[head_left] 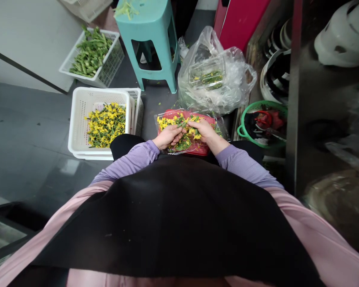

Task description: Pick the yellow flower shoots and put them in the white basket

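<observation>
Both of my hands are over a red tray [202, 150] near my lap, with yellow flowers and green stems [184, 143] and clear plastic on it. My left hand [168, 136] has its fingers curled around the end of a green stem [182, 124]. Close beside it, my right hand [204, 130] pinches the stem's other side, its fingertips almost touching those of my left hand. A white perforated basket [77, 119] to the left holds a pile of yellow flowers with green stems [106, 125].
A white basket [109, 67] of green stalks stands at the back left, beside a turquoise stool [149, 24]. Behind the tray lies a clear plastic bag [236, 75] with a clear box [208, 74]. A green colander [242, 131] and metal shelf edge [293, 99] are right.
</observation>
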`<move>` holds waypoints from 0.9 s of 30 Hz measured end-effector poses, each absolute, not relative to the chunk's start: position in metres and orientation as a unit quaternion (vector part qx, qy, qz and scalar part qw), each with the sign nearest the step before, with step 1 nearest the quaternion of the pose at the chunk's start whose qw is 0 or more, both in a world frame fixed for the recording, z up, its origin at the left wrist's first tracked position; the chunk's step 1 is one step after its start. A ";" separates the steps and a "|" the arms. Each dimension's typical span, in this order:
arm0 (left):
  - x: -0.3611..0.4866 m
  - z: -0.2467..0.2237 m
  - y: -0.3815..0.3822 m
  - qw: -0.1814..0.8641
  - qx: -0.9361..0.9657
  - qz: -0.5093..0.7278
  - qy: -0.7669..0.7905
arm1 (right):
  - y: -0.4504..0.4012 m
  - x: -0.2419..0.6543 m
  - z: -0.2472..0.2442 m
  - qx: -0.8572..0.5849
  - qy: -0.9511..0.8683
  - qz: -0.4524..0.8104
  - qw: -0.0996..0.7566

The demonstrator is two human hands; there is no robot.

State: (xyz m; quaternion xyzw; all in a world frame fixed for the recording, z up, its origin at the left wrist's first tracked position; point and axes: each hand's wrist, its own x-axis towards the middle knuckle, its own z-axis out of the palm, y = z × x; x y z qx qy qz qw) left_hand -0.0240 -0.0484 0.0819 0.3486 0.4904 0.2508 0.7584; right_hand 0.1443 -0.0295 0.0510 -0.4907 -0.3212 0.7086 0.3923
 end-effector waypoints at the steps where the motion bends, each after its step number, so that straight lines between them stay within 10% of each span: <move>1: -0.024 0.082 -0.049 0.755 0.351 0.255 0.492 | -0.029 0.144 0.052 -0.488 -0.321 0.706 0.400; 27: -0.030 0.069 -0.046 0.570 0.669 0.126 0.461 | -0.039 0.141 0.057 -0.401 -0.356 0.752 0.383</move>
